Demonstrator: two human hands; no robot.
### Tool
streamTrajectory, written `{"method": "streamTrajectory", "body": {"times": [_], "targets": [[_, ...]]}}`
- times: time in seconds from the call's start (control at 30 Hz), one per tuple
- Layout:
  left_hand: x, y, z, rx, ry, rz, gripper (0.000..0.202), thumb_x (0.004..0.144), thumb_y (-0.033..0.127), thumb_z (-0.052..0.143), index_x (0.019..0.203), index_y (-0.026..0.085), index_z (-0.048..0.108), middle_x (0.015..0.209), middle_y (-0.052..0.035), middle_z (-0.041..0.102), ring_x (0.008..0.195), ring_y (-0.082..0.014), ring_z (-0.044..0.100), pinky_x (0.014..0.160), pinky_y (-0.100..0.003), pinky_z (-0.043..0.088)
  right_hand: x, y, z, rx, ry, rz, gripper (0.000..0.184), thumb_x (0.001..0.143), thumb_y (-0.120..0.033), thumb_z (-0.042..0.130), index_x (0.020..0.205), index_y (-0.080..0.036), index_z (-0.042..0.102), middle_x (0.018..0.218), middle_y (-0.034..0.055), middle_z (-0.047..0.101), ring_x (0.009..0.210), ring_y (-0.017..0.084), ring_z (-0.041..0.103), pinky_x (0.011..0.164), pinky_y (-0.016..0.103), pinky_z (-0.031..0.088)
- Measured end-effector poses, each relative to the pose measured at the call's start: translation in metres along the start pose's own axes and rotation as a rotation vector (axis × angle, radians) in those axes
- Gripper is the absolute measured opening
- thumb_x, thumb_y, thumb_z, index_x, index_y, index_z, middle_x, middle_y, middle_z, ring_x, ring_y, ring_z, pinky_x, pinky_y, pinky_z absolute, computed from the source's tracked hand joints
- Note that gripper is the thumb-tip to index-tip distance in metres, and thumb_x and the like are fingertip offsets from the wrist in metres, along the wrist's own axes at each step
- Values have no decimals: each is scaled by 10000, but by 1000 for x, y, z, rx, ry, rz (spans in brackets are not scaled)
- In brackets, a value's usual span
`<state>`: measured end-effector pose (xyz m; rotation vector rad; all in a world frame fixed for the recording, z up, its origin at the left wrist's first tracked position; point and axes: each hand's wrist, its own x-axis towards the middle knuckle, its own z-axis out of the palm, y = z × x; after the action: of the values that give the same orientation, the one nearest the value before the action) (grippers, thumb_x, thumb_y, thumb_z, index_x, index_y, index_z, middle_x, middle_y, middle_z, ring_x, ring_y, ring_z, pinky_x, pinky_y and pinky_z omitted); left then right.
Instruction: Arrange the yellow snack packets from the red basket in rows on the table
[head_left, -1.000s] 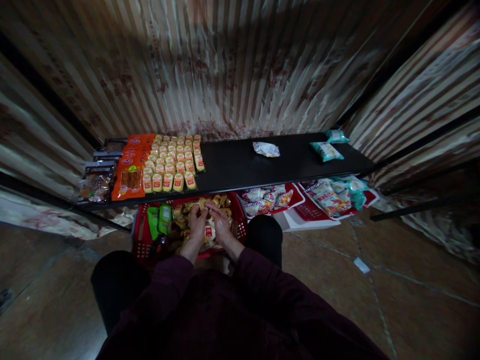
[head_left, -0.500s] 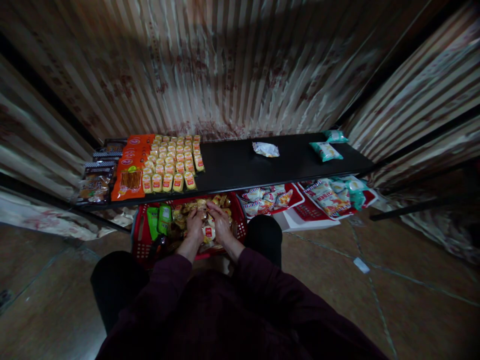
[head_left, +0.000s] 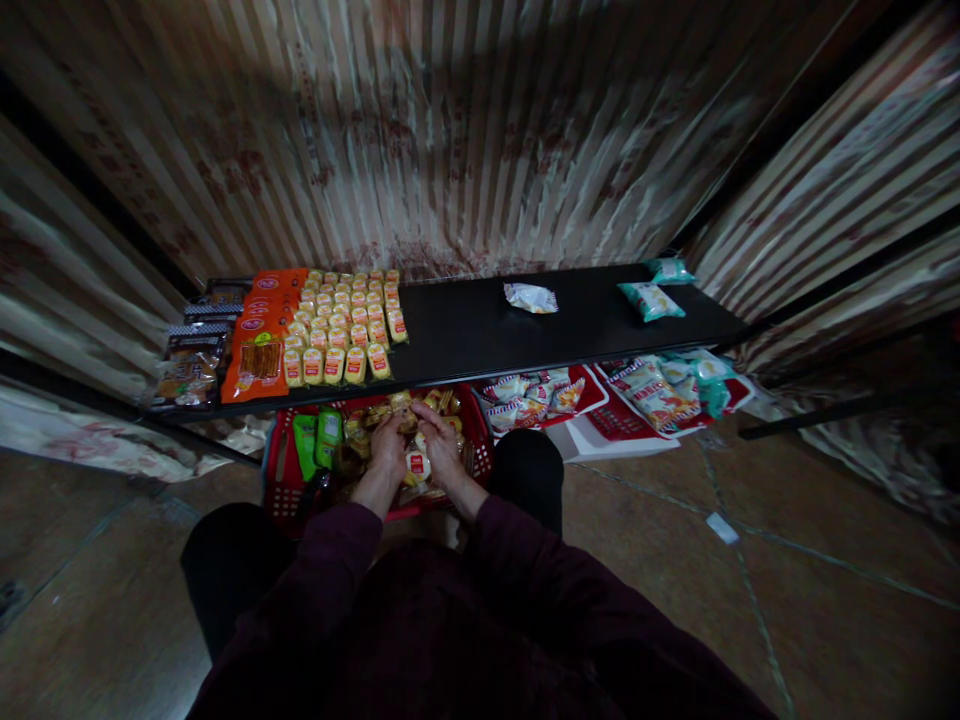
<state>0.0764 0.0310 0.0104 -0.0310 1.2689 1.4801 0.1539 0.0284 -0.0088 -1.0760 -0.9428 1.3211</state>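
Observation:
Low over a red basket [head_left: 277, 495], my two hands work close together. My left hand [head_left: 388, 447] has its fingers closed round a small wrapped snack cake [head_left: 402, 402] in clear and yellow film. From the other side my right hand [head_left: 441, 445] pinches at the same wrapped snack cake, its fingertips partly hidden. Below and between the hands lies another wrapped cake [head_left: 418, 466] with a red label. More golden wrapped cakes fill the basket around them, and green packets [head_left: 328, 438] stand at its left end.
A black shelf [head_left: 457, 330] crosses above the basket. On its left sit rows of yellow wrapped cakes [head_left: 335, 330], orange packets [head_left: 259, 340] and brown bread packs [head_left: 191, 360]. Farther right are a white packet [head_left: 531, 297] and teal packets [head_left: 651, 301]. Red baskets [head_left: 615, 425] of snack bags stand below right.
Both hands stay over the basket, with only slight finger movement around the wrapped snack cake, which has tilted a little. The goods on the shelf have not moved.

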Motion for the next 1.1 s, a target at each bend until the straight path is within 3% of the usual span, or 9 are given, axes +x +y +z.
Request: {"method": "streamTrajectory", "body": {"times": [0.33, 0.6, 0.87, 1.1], "targets": [[5, -5, -2, -15, -38, 16, 68, 766, 133, 569, 748, 169, 624, 749, -36, 671, 752, -130, 631, 770, -268, 493, -1, -1, -1, -65, -14, -55, 276, 719, -231, 534, 909, -245, 734, 1071, 17, 709, 1109, 217, 581, 1057, 406, 370], [6, -4, -1, 1, -47, -32, 36, 699, 121, 596, 694, 157, 600, 661, -5, 620, 631, -103, 577, 696, -246, 475, -2, -8, -3, -324, -107, -263, 326, 756, -189, 545, 1026, -276, 707, 1194, 16, 652, 1172, 208, 531, 1090, 398, 323], [8, -9, -10, 115, -67, 85, 177, 614, 153, 664, 780, 159, 604, 680, 31, 608, 628, -84, 554, 678, -223, 441, -2, 1, -8, -482, -140, -349, 479, 728, -111, 499, 1163, -249, 646, 1271, 41, 603, 1232, 231, 482, 1119, 433, 285], [11, -19, -14, 220, 23, 226, 167, 664, 156, 643, 830, 168, 648, 771, -1, 648, 756, -111, 588, 787, -259, 453, 0, 5, -10, -393, -132, -275, 391, 746, -142, 514, 1070, -273, 689, 1201, 20, 650, 1211, 209, 507, 1125, 414, 273]]}}
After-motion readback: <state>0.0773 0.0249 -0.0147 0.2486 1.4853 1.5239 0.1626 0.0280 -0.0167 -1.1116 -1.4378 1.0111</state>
